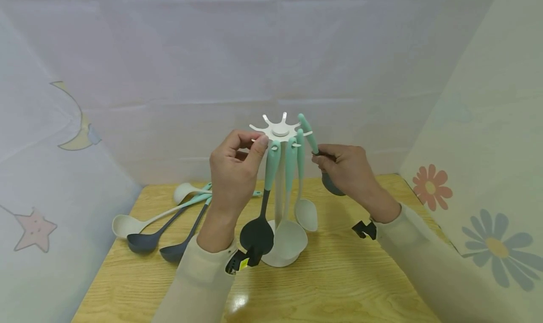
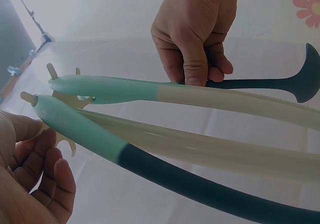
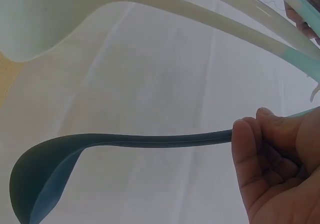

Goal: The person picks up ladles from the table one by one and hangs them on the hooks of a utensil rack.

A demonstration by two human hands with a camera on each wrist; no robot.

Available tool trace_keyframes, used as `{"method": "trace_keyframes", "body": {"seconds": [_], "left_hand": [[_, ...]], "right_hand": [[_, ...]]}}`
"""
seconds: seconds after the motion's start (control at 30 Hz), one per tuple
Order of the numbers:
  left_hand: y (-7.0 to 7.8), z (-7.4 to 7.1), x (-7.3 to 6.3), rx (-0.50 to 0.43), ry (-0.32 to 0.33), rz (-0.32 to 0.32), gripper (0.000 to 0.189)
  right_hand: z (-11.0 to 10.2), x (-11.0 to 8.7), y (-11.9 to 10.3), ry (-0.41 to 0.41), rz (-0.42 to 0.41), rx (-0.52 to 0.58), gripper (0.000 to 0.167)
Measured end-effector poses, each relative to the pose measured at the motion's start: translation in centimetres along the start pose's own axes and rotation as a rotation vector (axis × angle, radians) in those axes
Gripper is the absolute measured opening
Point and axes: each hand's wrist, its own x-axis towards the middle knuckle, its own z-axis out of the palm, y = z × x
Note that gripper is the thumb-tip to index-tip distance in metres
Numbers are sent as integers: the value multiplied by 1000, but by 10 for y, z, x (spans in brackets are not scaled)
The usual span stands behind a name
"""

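Observation:
A white utensil rack (image 1: 280,130) with hook arms around its top stands upright on the table. My left hand (image 1: 235,172) pinches an arm of the rack, thumb on top. My right hand (image 1: 349,169) pinches a dark ladle (image 3: 150,141) around the middle, where its mint handle meets the dark shaft. Its handle top is up beside the rack's right-hand arms; whether it touches a hook I cannot tell. Hanging from the front and right arms are a dark-headed utensil (image 1: 257,233), a white ladle (image 1: 290,240) and another white utensil (image 1: 306,214).
Left of the rack, several ladles lie crossed on the wooden table (image 1: 331,276), among them a white ladle (image 1: 127,225) and a dark ladle (image 1: 144,242). White cloth walls (image 1: 191,68) enclose the back and sides.

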Motion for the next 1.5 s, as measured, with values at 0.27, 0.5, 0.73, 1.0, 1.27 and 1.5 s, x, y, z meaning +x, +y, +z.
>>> {"method": "trace_keyframes", "body": {"seconds": [0.27,0.5,0.73,1.0,1.27,1.5], "left_hand": [[0,0,0,-2,-3,1,14],[0,1,0,2,-1,1,13],[-1,1,0,4,-5,2,13],[0,1,-1,-3,-4,0,14],[1,1,-1,3,-3,-5,14],[1,1,-1,10,-4,-2,14]], "right_hand": [[5,0,1,-11,-2,-4,17],[8,-3,-1,-21,1,30,18],[14,-2,-1,-21,-31,37,17],[18,-3,-1,-36,-26,69,19],[19,-3,-1,-40,-34,77,20],[24,-1,0,-47,-41,93,19]]}}
